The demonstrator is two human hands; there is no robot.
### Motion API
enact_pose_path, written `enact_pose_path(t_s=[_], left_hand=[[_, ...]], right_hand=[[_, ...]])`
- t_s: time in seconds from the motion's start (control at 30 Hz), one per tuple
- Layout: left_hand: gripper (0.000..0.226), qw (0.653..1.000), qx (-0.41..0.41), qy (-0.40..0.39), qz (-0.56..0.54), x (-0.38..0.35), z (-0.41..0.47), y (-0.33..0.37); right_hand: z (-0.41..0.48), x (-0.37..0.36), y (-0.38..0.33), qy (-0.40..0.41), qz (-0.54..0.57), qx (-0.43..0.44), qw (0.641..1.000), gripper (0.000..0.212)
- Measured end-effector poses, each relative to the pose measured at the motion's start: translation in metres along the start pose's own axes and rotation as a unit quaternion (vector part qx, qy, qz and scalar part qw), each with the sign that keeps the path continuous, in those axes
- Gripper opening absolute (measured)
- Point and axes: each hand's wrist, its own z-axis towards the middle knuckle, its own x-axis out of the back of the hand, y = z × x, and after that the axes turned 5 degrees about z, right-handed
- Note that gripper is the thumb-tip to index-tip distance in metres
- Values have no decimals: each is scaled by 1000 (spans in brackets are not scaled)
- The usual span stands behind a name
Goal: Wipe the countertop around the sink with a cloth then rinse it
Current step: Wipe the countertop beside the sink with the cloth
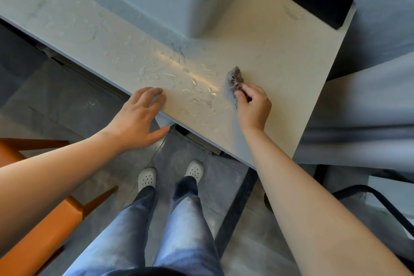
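1. At the front of the surface (280,63), a little right of centre, the right hand (253,105) pinches a small crumpled dark cloth (235,77) between thumb and fingertips. That grip is closed on the near end of the cloth, and the rest of the wad lies on the stone beyond the fingers. Bunching it up like that, I'd guess, puts the pressure on one small patch.
2. The left hand (139,116) holds nothing. Its fingers lie straight and relaxed over the front edge, with the thumb hanging below the edge. It looks like a brace for leaning in, not part of the wiping.
3. Between the two hands, water streaks (190,87) and beads glint across the stone. The cloth sits just at the right end of this wet patch, well placed to be drawn through it.
4. The sink (179,6), a box-shaped basin, stands on the surface behind the wet patch and well apart from the cloth. My judgement is that the wiping is under way with much water left to clear, so the rinse is some way off.
5. The person faces the edge squarely, white shoes (146,178) close to its base. An orange chair (44,231) stands off to their left, clear of both arms.
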Motion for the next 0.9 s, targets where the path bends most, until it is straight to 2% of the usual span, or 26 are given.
enact_pose_path(t_s=[0.17,0.3,0.4,0.5,0.63,0.77,0.9], left_hand=[[82,1000,-1,6,-3,-2,-1,1],[81,1000,-6,8,-1,-1,-1,0],[79,1000,-12,9,-2,0,-1,-3],[79,1000,-15,10,0,1,0,-5],[79,1000,-13,13,2,-1,0,-5],[78,1000,-12,19,-3,-2,0,-5],[76,1000,-15,25,-1,-4,1,-7]], right_hand=[[-39,-11,-9,-48,5,36,998,24],[-69,-12,-16,-117,22,47,992,24],[-72,-7,-23,-154,60,16,986,23],[-49,2,-33,-120,92,6,988,21],[16,-2,-35,-44,37,45,997,19],[59,-21,-23,-19,-5,6,1000,16],[52,-34,-25,-13,5,14,1000,22]])
